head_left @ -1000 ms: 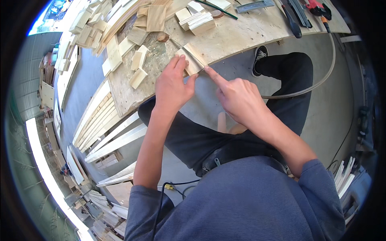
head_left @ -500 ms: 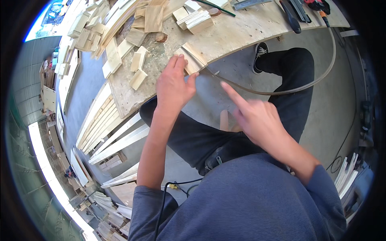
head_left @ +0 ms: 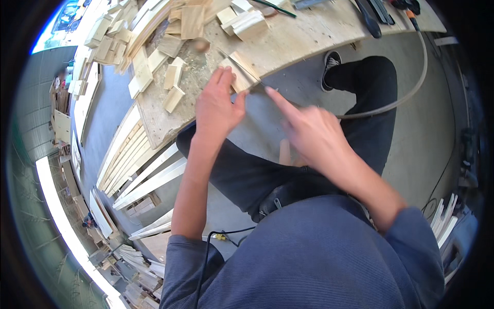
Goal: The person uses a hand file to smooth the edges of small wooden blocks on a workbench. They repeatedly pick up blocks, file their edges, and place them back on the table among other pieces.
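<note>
My left hand [head_left: 218,107] presses a small pale wood block [head_left: 247,63] against the front edge of the workbench [head_left: 288,56], fingertips on its left side and thumb near its front corner. Across the block lies a thin dark tool like a narrow file or blade [head_left: 240,67], its tip poking out past the far side. My right hand [head_left: 315,130] is closed round the near end of this tool, with the index finger stretched out along it. The handle is hidden in the palm, and the hand is slightly blurred.
Several wood offcuts [head_left: 174,77] and a stack of blocks [head_left: 246,24] lie on the bench. A dark-handled tool [head_left: 368,20] rests at the right, near a hose [head_left: 423,69] hanging off the bench. Long boards [head_left: 123,149] lean below left. My legs are under the bench edge.
My right hand has pushed forward and left, toward the block. The thin tool's tip now sticks out beyond the block's far side. My left hand keeps its hold on the block.
</note>
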`<state>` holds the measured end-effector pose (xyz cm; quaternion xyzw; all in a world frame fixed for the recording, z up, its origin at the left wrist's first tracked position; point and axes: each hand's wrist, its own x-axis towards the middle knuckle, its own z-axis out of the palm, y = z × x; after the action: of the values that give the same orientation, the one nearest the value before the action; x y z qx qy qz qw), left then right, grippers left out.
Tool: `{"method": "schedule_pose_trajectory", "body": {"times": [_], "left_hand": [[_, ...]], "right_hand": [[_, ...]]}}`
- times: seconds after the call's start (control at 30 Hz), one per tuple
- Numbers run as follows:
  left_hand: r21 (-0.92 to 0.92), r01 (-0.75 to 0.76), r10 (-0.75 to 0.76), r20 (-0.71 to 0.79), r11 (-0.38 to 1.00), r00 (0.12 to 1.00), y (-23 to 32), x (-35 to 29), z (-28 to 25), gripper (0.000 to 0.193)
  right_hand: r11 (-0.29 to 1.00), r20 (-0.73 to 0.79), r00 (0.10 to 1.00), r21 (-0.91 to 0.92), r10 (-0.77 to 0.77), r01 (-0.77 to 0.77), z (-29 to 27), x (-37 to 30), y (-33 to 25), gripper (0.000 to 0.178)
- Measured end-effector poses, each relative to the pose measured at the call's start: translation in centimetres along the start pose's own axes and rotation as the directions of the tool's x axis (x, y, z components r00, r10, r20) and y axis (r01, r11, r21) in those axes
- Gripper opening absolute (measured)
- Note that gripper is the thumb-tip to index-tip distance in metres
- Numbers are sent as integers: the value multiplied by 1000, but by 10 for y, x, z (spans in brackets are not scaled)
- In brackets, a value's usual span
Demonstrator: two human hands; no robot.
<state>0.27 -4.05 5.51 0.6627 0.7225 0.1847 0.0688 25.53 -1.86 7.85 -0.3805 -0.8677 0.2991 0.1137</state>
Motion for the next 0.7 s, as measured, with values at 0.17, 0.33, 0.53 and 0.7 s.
{"method": "schedule_pose_trajectory", "body": {"times": [0.17, 0.33, 0.53, 0.7], "left_hand": [[86, 63, -69, 69, 994, 995, 5, 0, -10, 53], [3, 26, -26, 11, 1000, 1000, 10, 1, 0, 54], [39, 63, -65, 62, 997, 996, 15, 2, -8, 55], [-6, 62, -61, 67, 998, 996, 11, 4, -7, 55]], "right_hand": [[998, 88, 994, -33, 65, -62, 0, -4, -11, 71], [999, 1, 1000, -27, 25, -25, 1, 7, -7, 70], [997, 120, 990, -26, 79, -77, -18, -27, -17, 74], [996, -47, 998, -79, -35, 31, 12, 5, -3, 72]]}}
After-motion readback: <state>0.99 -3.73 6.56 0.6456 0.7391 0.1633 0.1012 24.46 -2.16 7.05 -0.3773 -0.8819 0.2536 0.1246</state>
